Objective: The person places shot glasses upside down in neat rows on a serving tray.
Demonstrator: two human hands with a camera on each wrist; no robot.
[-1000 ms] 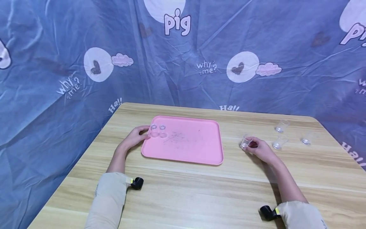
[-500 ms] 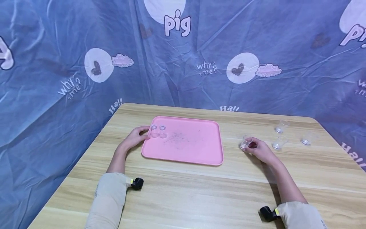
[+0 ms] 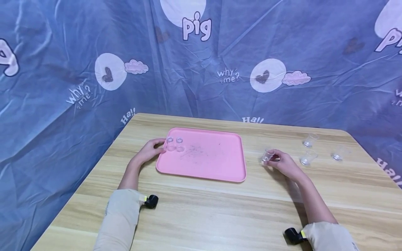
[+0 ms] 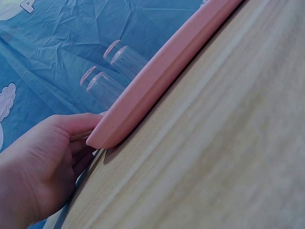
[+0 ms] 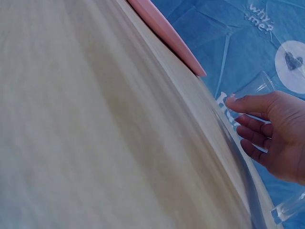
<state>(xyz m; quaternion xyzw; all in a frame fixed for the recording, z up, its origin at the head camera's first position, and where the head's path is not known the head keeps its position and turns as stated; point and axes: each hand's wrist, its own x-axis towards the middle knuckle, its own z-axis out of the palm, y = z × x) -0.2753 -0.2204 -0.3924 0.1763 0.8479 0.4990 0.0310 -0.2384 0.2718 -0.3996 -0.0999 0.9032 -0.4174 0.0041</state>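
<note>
At the left edge of the pink tray (image 3: 213, 157), my left hand (image 3: 150, 150) grips the rim, thumb on top, as the left wrist view shows. Two small clear shot glasses (image 3: 179, 140) stand base up on the tray, near its left end. To the right of the tray, my right hand (image 3: 284, 165) pinches another clear shot glass (image 3: 266, 157) between thumb and fingers. That glass is mouth up and close over the table. In the right wrist view, the thumb lies along its near side and the other fingers are loosely bent.
Three more clear glasses stand on the wooden table (image 3: 201, 216) beyond my right hand: a back one (image 3: 310, 140), a nearer one (image 3: 307, 158) and a rightmost one (image 3: 337, 155). A blue printed cloth (image 3: 194, 87) hangs behind the table.
My right hand has shifted slightly left with the glass. The left hand still holds the tray's edge, and the other glasses stay where they were.
</note>
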